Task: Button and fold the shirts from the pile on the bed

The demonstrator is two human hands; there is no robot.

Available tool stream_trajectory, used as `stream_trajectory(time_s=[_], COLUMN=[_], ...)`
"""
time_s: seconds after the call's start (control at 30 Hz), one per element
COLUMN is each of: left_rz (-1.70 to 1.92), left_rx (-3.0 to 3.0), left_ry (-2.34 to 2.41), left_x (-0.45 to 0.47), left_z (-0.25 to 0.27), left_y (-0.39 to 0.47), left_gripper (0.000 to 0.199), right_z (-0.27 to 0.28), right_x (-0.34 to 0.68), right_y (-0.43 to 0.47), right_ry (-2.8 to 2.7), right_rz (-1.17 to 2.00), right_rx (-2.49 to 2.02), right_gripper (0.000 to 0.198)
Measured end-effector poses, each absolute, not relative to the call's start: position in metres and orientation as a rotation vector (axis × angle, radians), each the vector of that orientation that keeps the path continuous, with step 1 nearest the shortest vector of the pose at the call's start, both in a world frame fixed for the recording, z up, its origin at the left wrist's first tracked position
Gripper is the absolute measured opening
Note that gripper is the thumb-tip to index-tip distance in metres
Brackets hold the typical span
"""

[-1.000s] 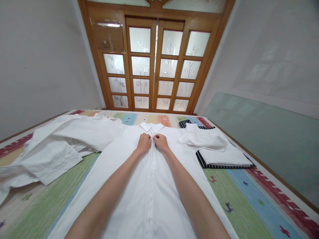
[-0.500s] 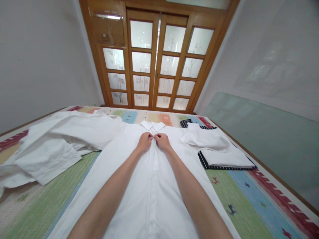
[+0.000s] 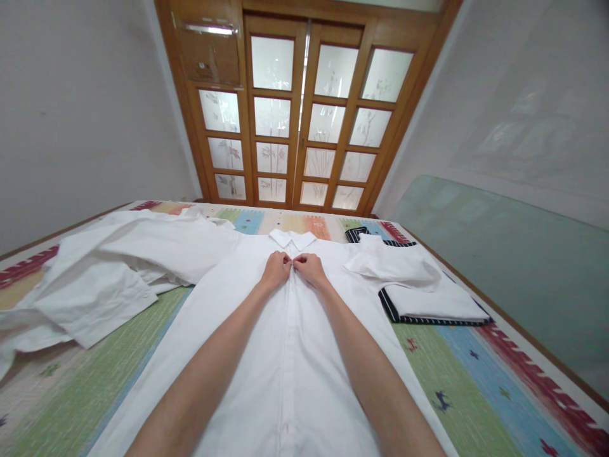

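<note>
A white collared shirt (image 3: 266, 355) lies front up in the middle, its collar (image 3: 292, 239) at the far end. Just below the collar, my left hand (image 3: 276, 269) pinches the left edge of the shirt's front placket (image 3: 288, 355). My right hand (image 3: 309, 268) pinches the placket from the other side, with its fingertips almost against those of the left. Whatever small button lies between the fingertips is hidden. Both forearms stretch over the shirt's body.
More white garments (image 3: 109, 273) lie rumpled at the left. On the right, a folded white garment (image 3: 432, 298) rests on black striped cloth (image 3: 389, 306). A colourful patterned cloth (image 3: 457, 368) covers the surface beneath. Wooden glass-paned doors (image 3: 297, 114) stand beyond.
Both hands keep their pinch at the same spot on the placket, with only tiny finger shifts. The view has tilted very slightly.
</note>
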State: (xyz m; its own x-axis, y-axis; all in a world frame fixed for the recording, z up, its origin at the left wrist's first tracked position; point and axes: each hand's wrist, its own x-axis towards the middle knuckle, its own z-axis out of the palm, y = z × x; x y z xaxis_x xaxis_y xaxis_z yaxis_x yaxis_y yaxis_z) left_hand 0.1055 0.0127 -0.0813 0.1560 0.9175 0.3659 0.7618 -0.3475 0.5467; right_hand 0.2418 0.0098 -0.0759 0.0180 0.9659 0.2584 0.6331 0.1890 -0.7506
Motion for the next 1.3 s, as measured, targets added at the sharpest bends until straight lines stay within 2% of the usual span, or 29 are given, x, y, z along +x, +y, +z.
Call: stream_trajectory(time_s=[0.5,0.73,1.03,1.3], left_rz=[1.046,1.017,1.046,1.075], left_rx=[2.042,2.048,2.093,1.98], left_ry=[1.595,1.621,1.63,1.566], left_x=[0.105,0.106,0.107,0.101], left_z=[-0.074,-0.07,-0.073,-0.073], left_y=[0.007,0.006,0.007,0.01], left_gripper=[0.007,0.018,0.011,0.012], right_z=[-0.079,-0.08,-0.081,-0.079], right_x=[0.24,0.242,0.243,0.243], right_y=[0.01,0.011,0.014,0.011], right_ry=[-1.78,-1.779,-1.741,-1.743], right_rz=[0.455,0.465,0.537,0.535], right_rx=[-1.54,-1.505,-1.452,-1.446], right_gripper=[0.015,0.019,0.025,0.019])
